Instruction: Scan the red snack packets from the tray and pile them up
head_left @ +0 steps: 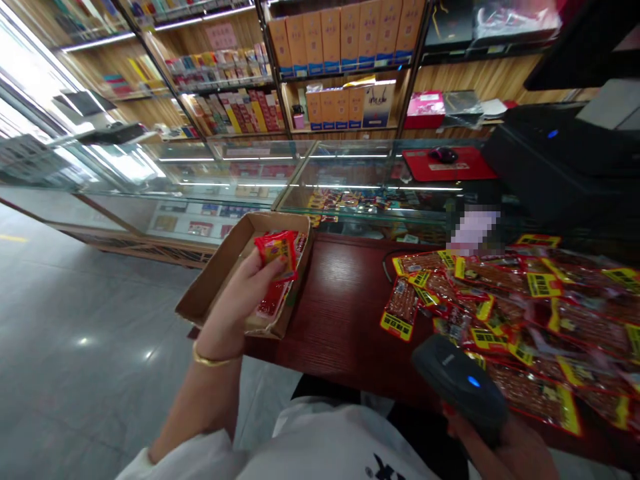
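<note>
My left hand is closed on a small red and yellow snack packet, held over an open cardboard box. Inside the box, along its right side, lie red packets, partly covered by my hand. At the lower right, my right hand grips a black barcode scanner with a blue light on top. Just beyond the scanner spreads a heap of flat red and yellow snack packets with brown contents showing through clear film.
The dark red wooden counter bears the box and the heap. Behind it runs a glass display case. A mouse rests on a red mat, beside a black machine. Shelves of boxed goods line the back wall.
</note>
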Motion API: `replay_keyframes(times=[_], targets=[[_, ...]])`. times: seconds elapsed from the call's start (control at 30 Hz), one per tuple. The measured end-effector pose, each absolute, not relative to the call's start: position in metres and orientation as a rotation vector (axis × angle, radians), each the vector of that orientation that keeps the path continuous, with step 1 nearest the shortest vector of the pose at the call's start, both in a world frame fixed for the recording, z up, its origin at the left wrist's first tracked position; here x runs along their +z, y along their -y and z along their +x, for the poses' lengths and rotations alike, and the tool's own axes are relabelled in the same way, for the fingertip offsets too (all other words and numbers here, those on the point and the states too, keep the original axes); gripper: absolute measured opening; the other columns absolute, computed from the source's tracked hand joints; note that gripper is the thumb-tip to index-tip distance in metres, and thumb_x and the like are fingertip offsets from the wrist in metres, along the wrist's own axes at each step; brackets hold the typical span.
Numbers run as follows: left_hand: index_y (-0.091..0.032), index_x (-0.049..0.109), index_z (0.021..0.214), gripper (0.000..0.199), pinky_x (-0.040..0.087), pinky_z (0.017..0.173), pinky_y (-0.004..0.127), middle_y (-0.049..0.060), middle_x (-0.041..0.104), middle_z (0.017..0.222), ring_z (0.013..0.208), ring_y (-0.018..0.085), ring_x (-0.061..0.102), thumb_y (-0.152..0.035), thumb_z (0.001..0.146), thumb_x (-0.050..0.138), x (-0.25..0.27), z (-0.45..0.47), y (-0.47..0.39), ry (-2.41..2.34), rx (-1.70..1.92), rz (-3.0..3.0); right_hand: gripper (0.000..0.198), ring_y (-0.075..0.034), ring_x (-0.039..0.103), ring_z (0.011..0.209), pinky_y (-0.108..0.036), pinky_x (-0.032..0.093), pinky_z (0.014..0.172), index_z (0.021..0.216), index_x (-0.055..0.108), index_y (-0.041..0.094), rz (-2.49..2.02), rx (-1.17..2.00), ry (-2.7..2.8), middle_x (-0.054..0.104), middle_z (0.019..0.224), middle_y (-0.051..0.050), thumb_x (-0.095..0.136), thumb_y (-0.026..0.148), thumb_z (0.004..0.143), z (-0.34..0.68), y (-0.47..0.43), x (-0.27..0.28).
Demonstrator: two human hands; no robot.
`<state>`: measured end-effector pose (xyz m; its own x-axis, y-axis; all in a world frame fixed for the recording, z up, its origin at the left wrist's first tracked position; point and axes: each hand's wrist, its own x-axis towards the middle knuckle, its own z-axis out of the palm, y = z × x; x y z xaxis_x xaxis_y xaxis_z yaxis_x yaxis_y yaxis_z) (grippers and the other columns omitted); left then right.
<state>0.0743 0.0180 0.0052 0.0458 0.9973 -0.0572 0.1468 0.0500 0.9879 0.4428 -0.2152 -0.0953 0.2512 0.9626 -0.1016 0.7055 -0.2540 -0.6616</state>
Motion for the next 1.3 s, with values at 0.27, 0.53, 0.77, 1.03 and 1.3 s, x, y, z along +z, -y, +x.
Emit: replay_keyframes(times=[0.27, 0.53, 0.77, 1.03, 1.3], targets=[[-0.014, 0.074, 0.102, 0.03, 0.059, 0.094, 0.041, 0.011, 0.079, 0.104, 0.096, 0.024, 0.075, -0.026, 0.075, 0.082, -0.063, 0.23, 0.009, -0.857, 0.98, 0.607, 0.035, -0.027, 0.074, 0.07, -0.033, 0.058, 0.074, 0.081, 0.075, 0.023, -1.917, 0.681, 1.362, 0.078, 0.073, -0.007, 0.059, 0.053, 0.089, 0.407, 0.207, -0.06], [-0.014, 0.077, 0.099, 0.033, 0.054, 0.102, 0.042, 0.012, 0.08, 0.104, 0.102, 0.027, 0.074, -0.03, 0.071, 0.086, -0.071, 0.249, 0.015, -0.829, 1.009, 0.594, 0.041, -0.025, 0.072, 0.067, -0.034, 0.056, 0.071, 0.084, 0.074, 0.021, -1.986, 0.66, 1.346, 0.076, 0.07, -0.007, 0.054, 0.056, 0.093, 0.415, 0.215, -0.064], [-0.016, 0.075, 0.102, 0.029, 0.058, 0.097, 0.043, 0.012, 0.078, 0.109, 0.103, 0.028, 0.074, -0.029, 0.077, 0.082, -0.066, 0.249, 0.016, -0.855, 0.944, 0.582, 0.041, -0.026, 0.073, 0.07, -0.034, 0.056, 0.071, 0.087, 0.075, 0.021, -1.984, 0.648, 1.333, 0.077, 0.073, -0.008, 0.054, 0.056, 0.093, 0.414, 0.215, -0.059], [-0.017, 0.072, 0.102, 0.03, 0.06, 0.091, 0.041, 0.008, 0.079, 0.1, 0.093, 0.025, 0.075, -0.029, 0.076, 0.079, -0.071, 0.252, 0.021, -0.844, 0.904, 0.615, 0.037, -0.029, 0.075, 0.081, -0.037, 0.056, 0.079, 0.1, 0.073, 0.017, -1.96, 0.722, 1.334, 0.078, 0.08, -0.01, 0.054, 0.048, 0.093, 0.41, 0.19, -0.059], [-0.021, 0.069, 0.109, 0.038, 0.06, 0.092, 0.042, 0.006, 0.077, 0.109, 0.102, 0.027, 0.073, -0.021, 0.071, 0.073, -0.069, 0.288, 0.012, -0.749, 0.808, 0.794, 0.033, -0.022, 0.07, 0.062, -0.031, 0.055, 0.065, 0.084, 0.073, 0.019, -1.953, 0.623, 1.184, 0.074, 0.066, -0.004, 0.056, 0.047, 0.092, 0.426, 0.215, -0.059]])
